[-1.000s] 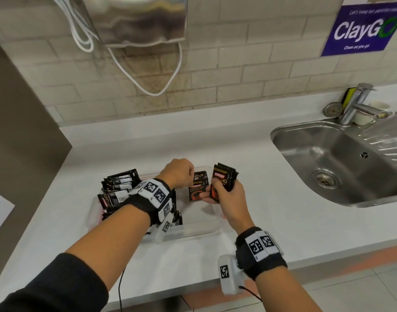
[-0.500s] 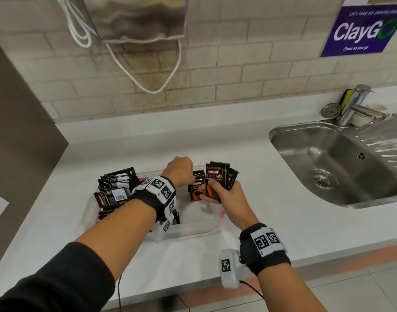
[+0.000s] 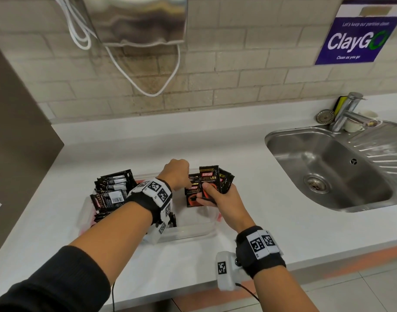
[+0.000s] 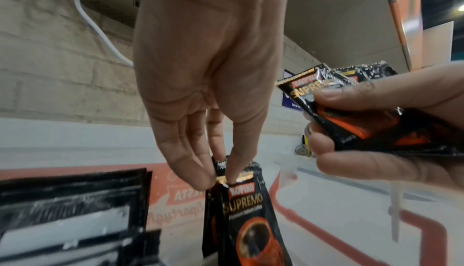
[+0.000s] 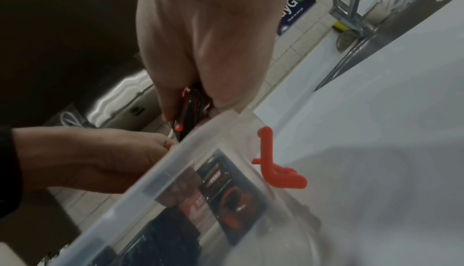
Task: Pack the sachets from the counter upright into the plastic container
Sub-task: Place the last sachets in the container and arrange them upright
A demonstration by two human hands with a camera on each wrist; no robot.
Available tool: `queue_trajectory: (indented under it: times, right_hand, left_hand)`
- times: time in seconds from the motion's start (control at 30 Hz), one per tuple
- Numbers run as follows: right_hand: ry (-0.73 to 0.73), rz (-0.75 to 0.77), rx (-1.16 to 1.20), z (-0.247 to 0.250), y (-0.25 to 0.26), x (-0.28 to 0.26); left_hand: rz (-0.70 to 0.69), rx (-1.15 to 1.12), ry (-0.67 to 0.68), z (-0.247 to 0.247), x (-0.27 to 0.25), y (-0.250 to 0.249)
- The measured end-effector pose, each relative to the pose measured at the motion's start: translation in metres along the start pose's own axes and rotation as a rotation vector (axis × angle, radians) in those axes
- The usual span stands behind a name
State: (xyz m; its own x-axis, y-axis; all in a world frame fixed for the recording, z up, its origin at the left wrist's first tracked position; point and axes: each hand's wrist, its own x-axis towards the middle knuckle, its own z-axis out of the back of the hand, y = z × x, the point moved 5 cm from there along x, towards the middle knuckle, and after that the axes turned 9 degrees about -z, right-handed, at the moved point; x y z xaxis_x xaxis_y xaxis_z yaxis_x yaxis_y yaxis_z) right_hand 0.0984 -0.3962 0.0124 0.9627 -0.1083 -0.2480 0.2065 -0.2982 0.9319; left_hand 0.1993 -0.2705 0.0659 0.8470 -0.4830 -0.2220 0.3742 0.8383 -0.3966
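A clear plastic container (image 3: 193, 233) stands on the white counter. Black Kopiko sachets (image 3: 112, 192) are packed upright at its left end. My left hand (image 3: 186, 181) reaches down into the container and pinches the top edge of an upright sachet (image 3: 193, 194). The left wrist view shows my fingertips (image 4: 200, 181) on that sachet (image 4: 251, 220), which stands near the container's far wall. My right hand (image 3: 207, 194) grips a fanned bundle of sachets (image 3: 212, 179) just above the container's right part. The same bundle (image 5: 189, 111) hangs over the rim (image 5: 175, 157) in the right wrist view.
A steel sink (image 3: 328, 172) with a tap (image 3: 348, 111) and a cup (image 3: 353, 124) lies to the right. A metal wall unit (image 3: 139, 19) with a white cable hangs above. A dark panel (image 3: 17, 131) closes the left side. The container has a red clip (image 5: 273, 169).
My right hand has shifted its bundle left, closer to my left hand, and turned it more upright. The left hand keeps its pinch on the standing sachet.
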Motion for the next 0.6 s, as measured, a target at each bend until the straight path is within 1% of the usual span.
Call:
queue_trajectory:
  times: [0.07, 0.13, 0.2, 0.23, 0.3, 0.37, 0.47, 0.6]
  right_hand:
    - [0.000, 0.000, -0.005, 0.001, 0.000, 0.000]
    - [-0.010, -0.012, -0.024, 0.003, -0.002, 0.001]
    - [-0.010, -0.022, -0.006, 0.004, -0.003, 0.002]
    - [-0.003, -0.021, 0.017, 0.003, -0.002, 0.002]
    - [0.011, -0.013, 0.072, 0.001, 0.000, 0.003]
    - [0.023, -0.007, 0.106, -0.001, 0.002, 0.003]
    - [0.037, -0.002, 0.112, -0.003, 0.005, 0.003]
    - [0.058, 0.000, 0.106, -0.008, 0.006, 0.001]
  left_hand:
    - [-0.005, -0.004, -0.024, 0.006, -0.002, 0.001]
    - [-0.034, -0.027, -0.087, 0.016, -0.004, 0.001]
    - [-0.102, -0.126, -0.144, 0.026, -0.005, 0.001]
    - [-0.144, -0.218, -0.144, 0.030, -0.006, -0.001]
    - [-0.224, -0.411, -0.103, 0.035, -0.009, -0.006]
    - [-0.280, -0.526, -0.071, 0.037, -0.013, -0.012]
    - [-0.317, -0.588, -0.047, 0.033, -0.015, -0.016]
    - [-0.310, -0.654, -0.082, 0.029, -0.017, -0.013]
